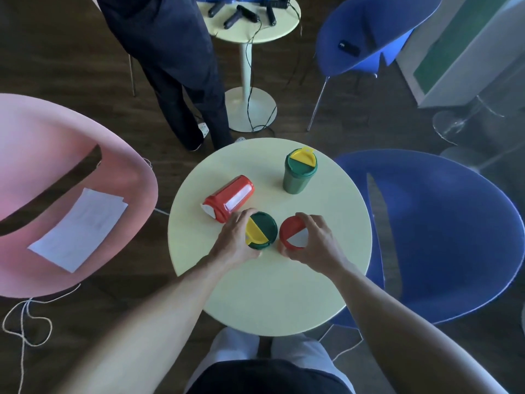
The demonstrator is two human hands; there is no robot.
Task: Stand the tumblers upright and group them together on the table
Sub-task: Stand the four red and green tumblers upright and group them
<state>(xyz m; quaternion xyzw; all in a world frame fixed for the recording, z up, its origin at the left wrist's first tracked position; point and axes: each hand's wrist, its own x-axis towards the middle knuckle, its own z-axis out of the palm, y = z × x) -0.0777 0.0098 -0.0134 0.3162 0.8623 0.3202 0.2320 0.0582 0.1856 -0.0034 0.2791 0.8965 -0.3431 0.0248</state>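
Note:
Several tumblers are on the round pale yellow table (pixel 270 294). My left hand (pixel 234 240) grips an upright green tumbler with a yellow-and-green lid (pixel 262 228) near the table's middle. Just to its right, my right hand (pixel 314 240) grips an upright red tumbler with a red-and-white lid (pixel 292 231). The two stand close, a small gap between them. A second red tumbler (pixel 230 199) lies on its side to the upper left, its lid end near my left hand. Another green tumbler with a yellow lid (pixel 298 173) stands upright at the far right.
A pink chair (pixel 71 172) with a sheet of paper (pixel 79 228) is to the left, a blue chair (pixel 443 237) to the right. A person in dark trousers (pixel 184 89) stands beyond the table. A second small table (pixel 250 21) holds cables and devices.

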